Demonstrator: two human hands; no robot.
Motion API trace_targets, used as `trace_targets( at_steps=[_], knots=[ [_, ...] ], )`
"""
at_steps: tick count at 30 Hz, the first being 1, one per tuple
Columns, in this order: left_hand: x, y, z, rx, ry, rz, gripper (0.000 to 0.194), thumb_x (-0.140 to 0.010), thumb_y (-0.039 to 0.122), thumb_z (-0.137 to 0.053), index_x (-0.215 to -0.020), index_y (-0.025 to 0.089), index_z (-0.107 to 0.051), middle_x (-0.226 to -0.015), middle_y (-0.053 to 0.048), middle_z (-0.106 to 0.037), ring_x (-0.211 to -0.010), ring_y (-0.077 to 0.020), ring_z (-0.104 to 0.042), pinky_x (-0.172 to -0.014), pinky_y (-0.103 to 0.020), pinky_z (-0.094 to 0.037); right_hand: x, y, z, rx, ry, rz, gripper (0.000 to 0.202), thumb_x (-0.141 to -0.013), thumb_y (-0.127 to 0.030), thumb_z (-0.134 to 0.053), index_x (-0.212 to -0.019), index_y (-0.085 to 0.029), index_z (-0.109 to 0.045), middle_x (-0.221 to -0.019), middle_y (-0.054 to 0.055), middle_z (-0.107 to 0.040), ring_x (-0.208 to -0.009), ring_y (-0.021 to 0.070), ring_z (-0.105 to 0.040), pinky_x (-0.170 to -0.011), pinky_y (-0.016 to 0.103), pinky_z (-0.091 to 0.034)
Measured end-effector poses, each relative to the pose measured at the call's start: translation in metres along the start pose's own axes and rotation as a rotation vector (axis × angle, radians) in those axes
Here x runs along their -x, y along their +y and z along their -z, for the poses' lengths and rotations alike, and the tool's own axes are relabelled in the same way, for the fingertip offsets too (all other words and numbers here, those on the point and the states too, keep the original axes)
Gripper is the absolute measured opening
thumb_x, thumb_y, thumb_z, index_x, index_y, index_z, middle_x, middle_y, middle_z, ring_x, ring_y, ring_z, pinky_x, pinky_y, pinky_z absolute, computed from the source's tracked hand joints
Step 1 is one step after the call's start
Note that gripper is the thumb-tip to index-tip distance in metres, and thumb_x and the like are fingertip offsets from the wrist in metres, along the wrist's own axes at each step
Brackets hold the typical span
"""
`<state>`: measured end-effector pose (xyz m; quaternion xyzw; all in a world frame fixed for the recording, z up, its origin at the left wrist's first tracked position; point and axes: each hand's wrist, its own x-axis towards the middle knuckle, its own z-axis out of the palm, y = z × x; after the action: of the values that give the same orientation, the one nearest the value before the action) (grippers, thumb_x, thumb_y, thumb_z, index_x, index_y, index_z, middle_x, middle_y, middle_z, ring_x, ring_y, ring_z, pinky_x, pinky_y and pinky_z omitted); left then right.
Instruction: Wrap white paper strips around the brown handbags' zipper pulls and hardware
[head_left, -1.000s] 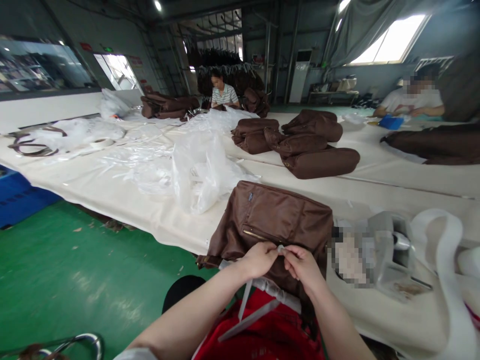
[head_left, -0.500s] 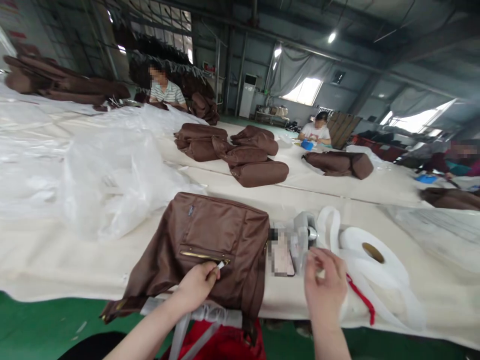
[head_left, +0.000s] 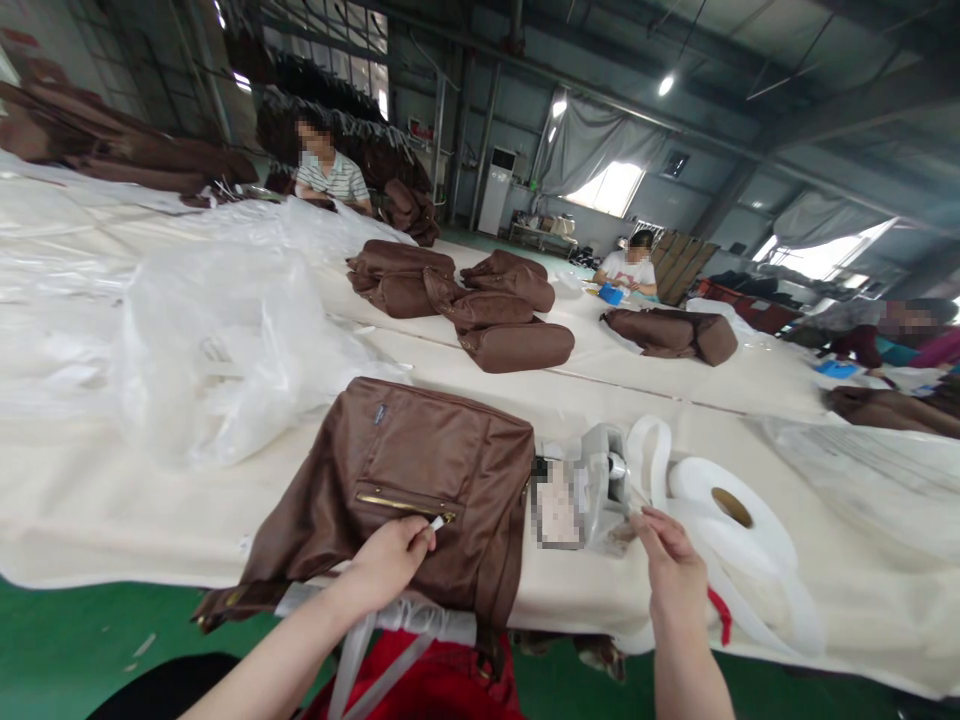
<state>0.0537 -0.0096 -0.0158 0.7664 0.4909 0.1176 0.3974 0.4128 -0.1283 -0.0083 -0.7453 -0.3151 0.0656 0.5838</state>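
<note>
Along the near edge of the long table covered in cream cloth point(head_left: 585, 595), a brown leather-look bag point(head_left: 442, 440) lies flat, its lower end at the wearer's lap. The left hand point(head_left: 386, 565) rests over the bag's front, thumb and fingers pinching a small white tab point(head_left: 438, 523) beside the right end of the brass-coloured zipper point(head_left: 397, 501). Well apart from it, the right hand point(head_left: 675, 560) is at the near end of a grey tape dispenser point(head_left: 600, 470), thumb and forefinger drawn together; I cannot tell whether anything is between them.

Between bag and dispenser lies a flat pale object point(head_left: 557, 505), too blurred to name. Right of the dispenser sits a wide roll of white strip point(head_left: 690, 480), with a narrow red strip point(head_left: 720, 615) nearer the edge. Crumpled clear plastic point(head_left: 210, 350) lies left of the bag, and rounded brown bundles point(head_left: 517, 345) lie beyond it.
</note>
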Motion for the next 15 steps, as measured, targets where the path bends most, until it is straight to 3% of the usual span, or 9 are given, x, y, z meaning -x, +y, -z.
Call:
trace_targets(
  at_steps=[4,7,11,15],
  knots=[
    [0.0,0.002,0.001,-0.004,-0.009,0.011,0.025,-0.083,0.015,-0.038,-0.075,0.018,-0.061,-0.076,-0.002,-0.067,-0.077,-0.0168,-0.061,-0.071,-0.022,-0.04,0.016,0.003,0.011,0.183,0.091,0.075,0.034,-0.067,-0.053,-0.07,-0.074,-0.02,-0.069,-0.104,0.01,-0.066,-0.104,0.0282,-0.058,-0.098,0.041,-0.039],
    [0.0,0.005,0.003,-0.008,-0.018,0.027,0.024,-0.083,0.015,-0.039,-0.075,0.019,-0.061,-0.076,-0.002,-0.066,-0.076,-0.0163,-0.061,-0.071,-0.022,-0.039,0.029,0.009,0.014,0.237,0.064,0.012,0.037,-0.069,-0.057,-0.066,-0.074,-0.02,-0.068,-0.102,0.01,-0.068,-0.101,0.0292,-0.059,-0.091,0.04,-0.042],
    [0.001,0.006,0.004,-0.011,-0.023,0.026,0.024,-0.084,0.015,-0.039,-0.075,0.018,-0.061,-0.075,-0.002,-0.066,-0.075,-0.0163,-0.06,-0.071,-0.022,-0.039,0.038,0.016,0.008,0.142,-0.03,-0.166,0.042,-0.07,-0.06,-0.064,-0.08,-0.019,-0.068,-0.076,0.007,-0.071,-0.074,0.0257,-0.064,-0.071,0.037,-0.05],
    [0.001,0.007,0.005,-0.01,-0.025,0.028,0.026,-0.086,0.017,-0.038,-0.075,0.018,-0.062,-0.074,-0.001,-0.065,-0.073,-0.0159,-0.059,-0.069,-0.022,-0.039,0.033,0.023,0.009,0.072,-0.081,-0.235,0.043,-0.07,-0.059,-0.064,-0.081,-0.018,-0.067,-0.061,0.004,-0.067,-0.057,0.0221,-0.061,-0.059,0.035,-0.049]
  ],
)
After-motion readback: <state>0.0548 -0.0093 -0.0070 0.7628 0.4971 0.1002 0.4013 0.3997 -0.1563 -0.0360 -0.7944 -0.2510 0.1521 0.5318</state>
